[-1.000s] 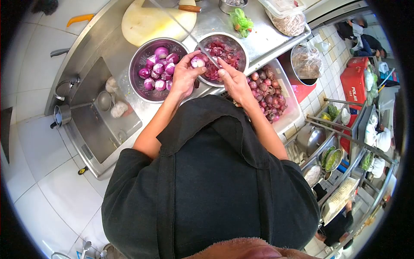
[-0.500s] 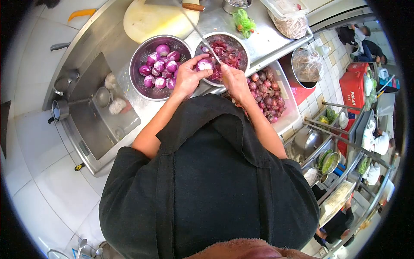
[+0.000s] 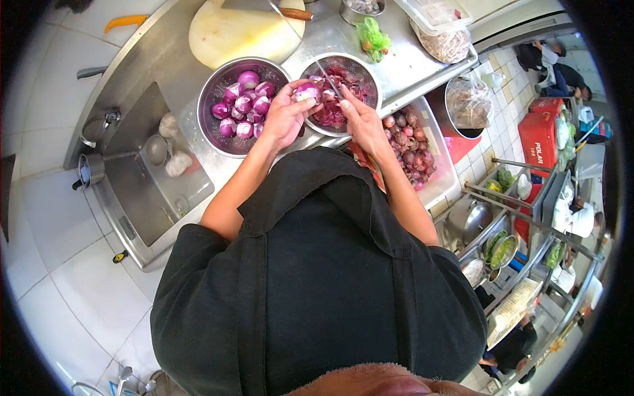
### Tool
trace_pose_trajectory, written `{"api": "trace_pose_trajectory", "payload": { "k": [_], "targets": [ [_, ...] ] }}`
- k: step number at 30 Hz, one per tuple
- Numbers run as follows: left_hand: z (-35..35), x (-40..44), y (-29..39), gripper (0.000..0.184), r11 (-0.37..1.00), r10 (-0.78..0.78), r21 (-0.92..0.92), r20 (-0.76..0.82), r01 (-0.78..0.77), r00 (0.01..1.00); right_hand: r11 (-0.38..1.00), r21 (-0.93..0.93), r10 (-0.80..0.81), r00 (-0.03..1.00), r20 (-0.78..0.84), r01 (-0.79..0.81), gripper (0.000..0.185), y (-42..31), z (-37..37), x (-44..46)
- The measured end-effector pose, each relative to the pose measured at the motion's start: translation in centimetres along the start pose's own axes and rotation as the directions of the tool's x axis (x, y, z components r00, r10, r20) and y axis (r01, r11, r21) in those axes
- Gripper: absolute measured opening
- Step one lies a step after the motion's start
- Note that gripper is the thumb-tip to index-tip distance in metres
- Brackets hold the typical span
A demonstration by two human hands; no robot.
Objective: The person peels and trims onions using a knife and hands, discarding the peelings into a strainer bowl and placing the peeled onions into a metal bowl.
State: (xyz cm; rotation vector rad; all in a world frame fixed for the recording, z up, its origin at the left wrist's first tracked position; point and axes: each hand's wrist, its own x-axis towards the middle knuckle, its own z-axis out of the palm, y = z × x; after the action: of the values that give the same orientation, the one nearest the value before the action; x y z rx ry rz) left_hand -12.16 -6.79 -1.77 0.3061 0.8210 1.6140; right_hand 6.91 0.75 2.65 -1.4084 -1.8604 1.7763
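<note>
My left hand (image 3: 288, 117) is closed around a partly peeled red onion (image 3: 307, 93), purple with whitish patches. In my right hand (image 3: 362, 117) is a knife (image 3: 326, 74), its blade angled up and left beside the onion. Both hands are over the near rim of a perforated metal colander (image 3: 375, 79) full of dark red onion skins (image 3: 343, 99). To the left, a second colander (image 3: 206, 125) holds several peeled red onions (image 3: 243, 104). Unpeeled onions (image 3: 411, 146) fill a white plastic bin (image 3: 446, 173) by my right forearm.
A round cutting board (image 3: 224, 36) lies behind the colanders, with a wooden-handled knife (image 3: 296, 13) at its edge. The sink (image 3: 142, 211) is on the left. A green net bag (image 3: 374, 39) and a metal pot (image 3: 456, 119) are on the right. Other people are farther right.
The onion in my left hand has turned and moved slightly left and up. My right hand has shifted a little, and the knife blade has swung lower and closer to the skins.
</note>
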Motion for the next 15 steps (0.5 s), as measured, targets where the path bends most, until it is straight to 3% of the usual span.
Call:
{"api": "trace_pose_trajectory", "payload": {
  "k": [3, 6, 9, 15],
  "targets": [
    [0.0, 0.4, -0.3, 0.039, 0.999, -0.027, -0.019, -0.05, 0.026, 0.998, 0.994, 0.061, -0.094, 0.995, 0.031, 0.092, 0.057, -0.3, 0.9, -0.3],
    [0.8, 0.3, -0.6, 0.038, 0.999, 0.003, 0.033, -0.086, 0.0, 0.996, 0.943, -0.085, -0.324, 0.946, -0.006, 0.322, 0.059, 0.1, 1.9, -0.2],
    [1.1, -0.1, -0.8, 0.039, 0.999, 0.018, 0.036, -0.119, -0.014, 0.993, 0.923, -0.207, -0.329, 0.944, 0.011, 0.324, 0.055, -0.6, 1.9, -0.7],
    [0.9, -0.3, -1.3, 0.043, 0.999, 0.027, 0.033, -0.142, -0.022, 0.99, 0.947, -0.134, -0.287, 0.957, 0.05, 0.291, 0.054, -0.6, 1.9, -1.1]
  ]
}}
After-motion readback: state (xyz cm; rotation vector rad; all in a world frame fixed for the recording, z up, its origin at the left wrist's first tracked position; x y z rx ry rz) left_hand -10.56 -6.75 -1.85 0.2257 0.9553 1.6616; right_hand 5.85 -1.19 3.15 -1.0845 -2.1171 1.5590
